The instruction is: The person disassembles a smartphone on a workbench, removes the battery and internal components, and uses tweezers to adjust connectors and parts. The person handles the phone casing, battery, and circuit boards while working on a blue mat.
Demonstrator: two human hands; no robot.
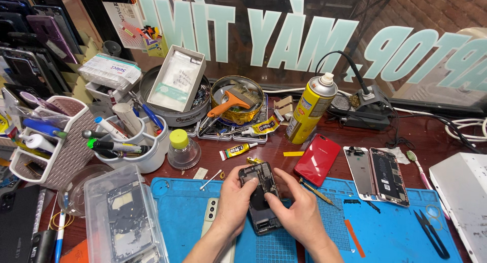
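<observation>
Both hands grip the opened phone (pixel 261 194) at bottom centre over the blue mat (pixel 390 232): left hand (pixel 234 199), right hand (pixel 299 212). White cup (pixel 152 159) at left holds pens; clear box (pixel 119 217) lower left holds a phone back.

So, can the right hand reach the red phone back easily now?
Probably yes: the red phone back lies just beyond the right hand, with nothing standing between; but that hand holds the opened phone.
</observation>
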